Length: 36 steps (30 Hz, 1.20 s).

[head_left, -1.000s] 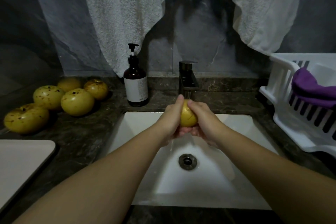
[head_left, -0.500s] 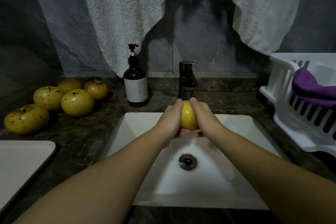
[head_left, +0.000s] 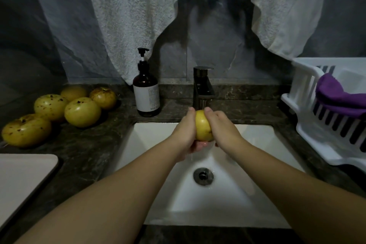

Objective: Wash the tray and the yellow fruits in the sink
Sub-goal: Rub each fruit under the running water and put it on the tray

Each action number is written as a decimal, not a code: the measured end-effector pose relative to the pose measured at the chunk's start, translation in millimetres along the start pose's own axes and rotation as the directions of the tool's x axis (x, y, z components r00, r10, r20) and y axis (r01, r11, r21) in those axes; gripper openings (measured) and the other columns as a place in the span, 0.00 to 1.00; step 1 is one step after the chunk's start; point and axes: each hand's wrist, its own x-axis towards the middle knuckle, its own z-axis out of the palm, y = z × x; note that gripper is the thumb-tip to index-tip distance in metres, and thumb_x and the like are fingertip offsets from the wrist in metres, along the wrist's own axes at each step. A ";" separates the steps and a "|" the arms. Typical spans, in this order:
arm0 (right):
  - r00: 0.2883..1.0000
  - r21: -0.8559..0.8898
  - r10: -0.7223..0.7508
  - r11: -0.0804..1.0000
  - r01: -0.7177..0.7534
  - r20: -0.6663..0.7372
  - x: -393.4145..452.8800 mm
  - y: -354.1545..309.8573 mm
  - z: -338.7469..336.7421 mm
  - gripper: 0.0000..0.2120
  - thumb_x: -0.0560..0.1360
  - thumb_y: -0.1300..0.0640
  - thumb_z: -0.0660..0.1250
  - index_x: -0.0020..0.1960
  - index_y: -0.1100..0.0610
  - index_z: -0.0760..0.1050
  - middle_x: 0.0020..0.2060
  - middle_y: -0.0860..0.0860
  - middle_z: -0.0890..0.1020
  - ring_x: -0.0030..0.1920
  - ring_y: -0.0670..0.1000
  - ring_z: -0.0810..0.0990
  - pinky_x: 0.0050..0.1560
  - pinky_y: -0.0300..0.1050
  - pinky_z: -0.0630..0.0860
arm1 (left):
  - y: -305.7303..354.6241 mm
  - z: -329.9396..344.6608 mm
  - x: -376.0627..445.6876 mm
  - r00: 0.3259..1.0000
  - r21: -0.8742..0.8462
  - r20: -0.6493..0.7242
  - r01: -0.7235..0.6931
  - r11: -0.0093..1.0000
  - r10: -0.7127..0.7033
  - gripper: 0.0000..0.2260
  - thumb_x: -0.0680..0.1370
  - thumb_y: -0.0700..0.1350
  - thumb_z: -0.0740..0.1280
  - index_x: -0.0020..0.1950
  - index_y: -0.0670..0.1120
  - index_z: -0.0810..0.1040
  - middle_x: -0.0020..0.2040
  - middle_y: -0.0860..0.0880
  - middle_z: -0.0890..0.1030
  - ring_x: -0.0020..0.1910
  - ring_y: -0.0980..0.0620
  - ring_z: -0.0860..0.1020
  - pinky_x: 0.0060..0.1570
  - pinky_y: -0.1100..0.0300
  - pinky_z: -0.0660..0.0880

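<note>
A person's left hand (head_left: 184,130) and right hand (head_left: 222,127) clasp a round yellow fruit (head_left: 203,126) between them, just under the dark metal tap (head_left: 203,87), over the white rectangular sink (head_left: 257,138). A pale flat tray (head_left: 21,180) lies on the counter, far left.

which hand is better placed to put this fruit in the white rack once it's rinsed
Right, probably. Both the left hand and right hand grip the yellow fruit under the faucet, but the white rack stands on the right side of the sink.
</note>
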 end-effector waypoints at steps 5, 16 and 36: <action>0.990 0.041 0.095 0.994 -0.099 0.101 -2.0 -0.1 -1.1 0.23 0.76 0.24 0.51 0.58 0.40 0.69 0.49 0.54 0.83 0.41 0.53 0.87 0.33 0.42 0.76 | -1.9 -2.7 0.3 0.993 0.095 0.018 -0.122 0.988 0.121 0.25 0.79 0.71 0.61 0.67 0.56 0.74 0.54 0.44 0.83 0.36 0.50 0.81 0.33 0.59 0.76; 0.964 -0.080 -0.244 0.964 0.253 0.110 0.5 7.4 -13.3 0.31 0.78 0.46 0.70 0.77 0.47 0.63 0.70 0.52 0.70 0.64 0.51 0.74 0.58 0.46 0.74 | 2.7 -7.4 -2.5 0.997 -0.043 0.067 -0.034 0.999 0.036 0.27 0.77 0.66 0.70 0.69 0.51 0.74 0.48 0.45 0.79 0.33 0.52 0.78 0.33 0.60 0.76; 0.848 -0.602 -0.509 0.634 0.486 0.148 18.1 -91.6 -46.1 0.31 0.78 0.34 0.59 0.78 0.41 0.61 0.75 0.47 0.62 0.74 0.54 0.65 0.69 0.58 0.71 | 2.6 -6.3 -3.6 0.972 0.066 0.005 -0.237 0.969 0.237 0.33 0.62 0.56 0.80 0.64 0.57 0.74 0.61 0.50 0.81 0.58 0.50 0.81 0.56 0.50 0.80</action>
